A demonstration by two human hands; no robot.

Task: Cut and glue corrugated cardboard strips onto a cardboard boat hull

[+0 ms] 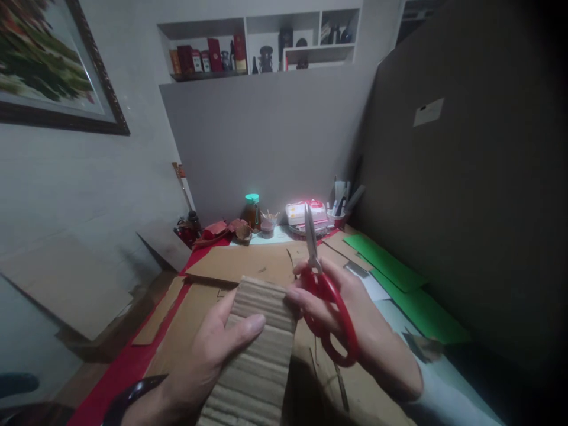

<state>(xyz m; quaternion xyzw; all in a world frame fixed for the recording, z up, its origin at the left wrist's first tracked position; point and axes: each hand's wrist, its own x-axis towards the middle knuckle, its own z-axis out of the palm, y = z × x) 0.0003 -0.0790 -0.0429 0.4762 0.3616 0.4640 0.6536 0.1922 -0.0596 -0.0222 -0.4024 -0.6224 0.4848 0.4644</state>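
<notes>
A strip of corrugated cardboard (pixel 261 355), its ridges facing me, is held up over the table. My left hand (pixel 217 340) grips its left edge, thumb laid across the ridges. At the strip's upper right corner, the thumb and fingers of my right hand (pixel 328 296) pinch the edge. That same hand also holds red-handled scissors (pixel 331 313), blades together and pointing up and away from the cardboard. The undersides of the strip and the fingers behind it are hidden.
Flat cardboard sheets (pixel 239 263) cover the table, with green sheets (pixel 386 260) on the right. At the back stand a jar with a turquoise lid (pixel 252 210), a packet of wipes or tissues (pixel 306 213) and a cup of pens (pixel 338 216). A grey panel (pixel 266 130) rises behind.
</notes>
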